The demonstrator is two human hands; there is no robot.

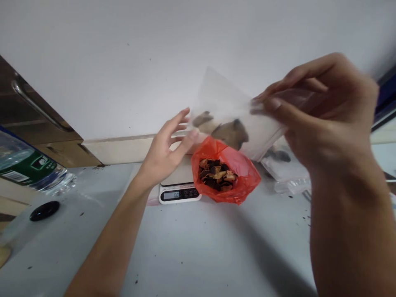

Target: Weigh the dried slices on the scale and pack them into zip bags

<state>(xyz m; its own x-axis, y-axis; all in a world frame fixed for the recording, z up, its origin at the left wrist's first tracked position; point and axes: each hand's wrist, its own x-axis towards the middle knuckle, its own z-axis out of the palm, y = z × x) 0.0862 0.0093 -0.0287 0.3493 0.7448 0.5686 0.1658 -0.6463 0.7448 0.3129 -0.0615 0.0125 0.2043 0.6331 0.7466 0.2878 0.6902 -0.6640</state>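
Note:
My right hand (321,107) pinches the top of a translucent plastic bag (216,95), raised in front of the wall. Several brownish dried pieces (230,134) show through its side, blurred. At the bag's left side is my left hand (168,150), fingers apart; whether its fingertips touch the plastic I cannot tell. Below stands an open red plastic bag (244,181) filled with dark and tan dried slices (218,175). Just left of it, a white digital scale (180,195) reads 0.0, its plate partly hidden by my left hand.
A large water bottle with a green label (31,165) is at the left, near a black round lid (45,210). Clear plastic bags (286,169) lie behind my right wrist. Dark crumbs dot the grey table (185,255). The white wall (123,62) rises behind.

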